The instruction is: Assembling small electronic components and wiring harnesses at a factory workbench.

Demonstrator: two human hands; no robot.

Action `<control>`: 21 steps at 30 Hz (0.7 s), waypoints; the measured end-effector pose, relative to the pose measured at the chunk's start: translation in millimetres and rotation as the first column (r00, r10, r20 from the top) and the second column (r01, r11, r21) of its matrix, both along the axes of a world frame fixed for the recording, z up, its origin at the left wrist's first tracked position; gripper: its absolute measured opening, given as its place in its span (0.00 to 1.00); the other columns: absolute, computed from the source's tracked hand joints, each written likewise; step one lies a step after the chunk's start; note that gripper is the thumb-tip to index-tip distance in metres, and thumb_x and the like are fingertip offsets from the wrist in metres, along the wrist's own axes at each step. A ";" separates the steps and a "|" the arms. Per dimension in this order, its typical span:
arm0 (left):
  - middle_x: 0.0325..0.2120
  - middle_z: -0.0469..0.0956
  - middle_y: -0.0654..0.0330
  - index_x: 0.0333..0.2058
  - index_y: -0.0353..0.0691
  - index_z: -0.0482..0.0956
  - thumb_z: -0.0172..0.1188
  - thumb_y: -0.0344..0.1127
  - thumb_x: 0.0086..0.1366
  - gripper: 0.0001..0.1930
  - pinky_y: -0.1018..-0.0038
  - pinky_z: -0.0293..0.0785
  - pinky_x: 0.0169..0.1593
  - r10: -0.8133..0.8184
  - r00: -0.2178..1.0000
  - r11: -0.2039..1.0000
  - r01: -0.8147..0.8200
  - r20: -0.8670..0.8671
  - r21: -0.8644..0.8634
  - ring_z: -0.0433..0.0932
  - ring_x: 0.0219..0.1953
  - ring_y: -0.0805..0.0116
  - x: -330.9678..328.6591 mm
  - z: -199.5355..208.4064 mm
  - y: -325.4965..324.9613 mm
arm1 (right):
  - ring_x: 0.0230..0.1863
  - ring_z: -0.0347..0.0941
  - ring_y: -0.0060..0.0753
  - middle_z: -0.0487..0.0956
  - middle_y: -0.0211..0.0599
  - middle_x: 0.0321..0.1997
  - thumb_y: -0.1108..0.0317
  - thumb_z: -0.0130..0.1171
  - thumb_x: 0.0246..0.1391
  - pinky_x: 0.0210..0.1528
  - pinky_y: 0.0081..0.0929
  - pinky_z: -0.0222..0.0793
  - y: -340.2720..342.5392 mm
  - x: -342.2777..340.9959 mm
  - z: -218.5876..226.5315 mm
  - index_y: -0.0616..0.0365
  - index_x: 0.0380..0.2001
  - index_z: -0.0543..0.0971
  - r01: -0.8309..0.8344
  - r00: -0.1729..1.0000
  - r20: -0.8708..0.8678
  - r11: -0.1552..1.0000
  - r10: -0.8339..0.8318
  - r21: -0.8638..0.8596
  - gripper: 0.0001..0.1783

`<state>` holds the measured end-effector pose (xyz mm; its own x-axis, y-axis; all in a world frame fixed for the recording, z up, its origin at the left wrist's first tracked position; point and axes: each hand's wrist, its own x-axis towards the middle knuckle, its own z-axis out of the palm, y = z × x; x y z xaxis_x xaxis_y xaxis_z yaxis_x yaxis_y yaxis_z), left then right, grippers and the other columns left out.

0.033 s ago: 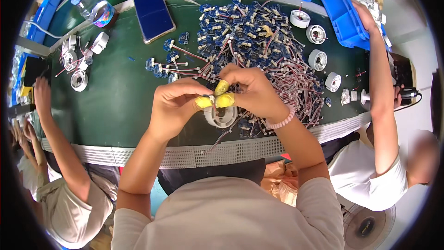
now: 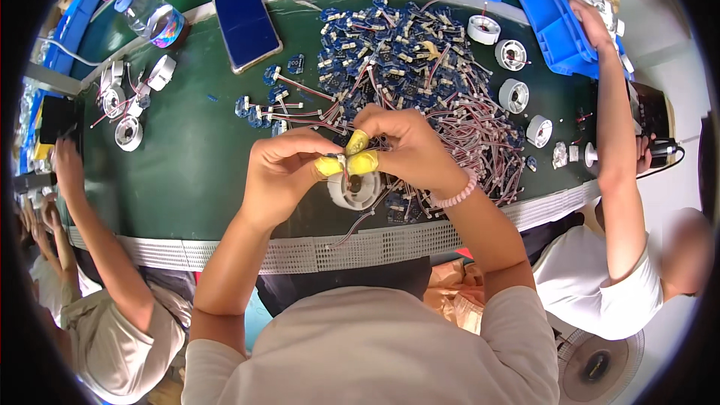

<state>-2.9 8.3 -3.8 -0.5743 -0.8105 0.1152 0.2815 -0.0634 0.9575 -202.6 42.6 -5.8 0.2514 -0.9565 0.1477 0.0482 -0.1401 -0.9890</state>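
My left hand (image 2: 283, 170) and my right hand (image 2: 414, 148) meet over the near middle of the table, fingertips pinched together. Yellow covers (image 2: 361, 162) wrap several of the fingertips. Between them is a small white wire connector (image 2: 343, 160) with thin leads running down; the fingers partly hide it. Just below sits a round white plastic housing (image 2: 357, 199), partly covered by my hands. To the right and beyond lies a big heap of small blue circuit boards (image 2: 401, 52) with red, white and dark wire leads (image 2: 480, 131).
White round housings (image 2: 514, 96) stand in a row on the right, and more (image 2: 128, 133) lie at left. A dark-screened tablet (image 2: 247, 26), a water bottle (image 2: 155, 21) and a blue bin (image 2: 551, 26) stand along the back. Co-workers' arms (image 2: 616, 127) reach in from both sides.
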 end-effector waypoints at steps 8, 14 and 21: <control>0.33 0.79 0.55 0.38 0.30 0.76 0.57 0.18 0.57 0.09 0.75 0.77 0.42 0.074 0.996 0.983 -0.065 -0.045 0.172 0.79 0.36 0.68 -8.9 -1.6 3.6 | 0.37 0.68 0.21 0.73 0.31 0.35 0.73 0.59 0.50 0.40 0.19 0.64 5.6 1.3 0.7 0.62 0.34 0.77 0.088 0.987 -0.126 0.989 -0.103 -0.121 0.07; 0.34 0.78 0.54 0.38 0.28 0.76 0.57 0.18 0.57 0.09 0.75 0.78 0.43 0.130 0.991 0.972 -0.121 -0.034 0.201 0.79 0.36 0.67 -8.0 -2.5 0.6 | 0.38 0.70 0.21 0.74 0.32 0.36 0.71 0.59 0.51 0.42 0.20 0.67 3.4 10.0 0.4 0.64 0.33 0.76 0.154 0.986 -0.066 0.988 -0.155 -0.025 0.08; 0.34 0.78 0.55 0.36 0.29 0.78 0.57 0.16 0.56 0.09 0.73 0.79 0.42 0.131 0.991 0.982 -0.130 0.001 0.136 0.79 0.36 0.67 -6.5 -2.7 1.4 | 0.33 0.72 0.20 0.76 0.34 0.34 0.75 0.62 0.49 0.34 0.17 0.68 1.6 10.3 -6.9 0.66 0.31 0.78 0.148 0.989 0.028 0.989 -0.149 0.030 0.06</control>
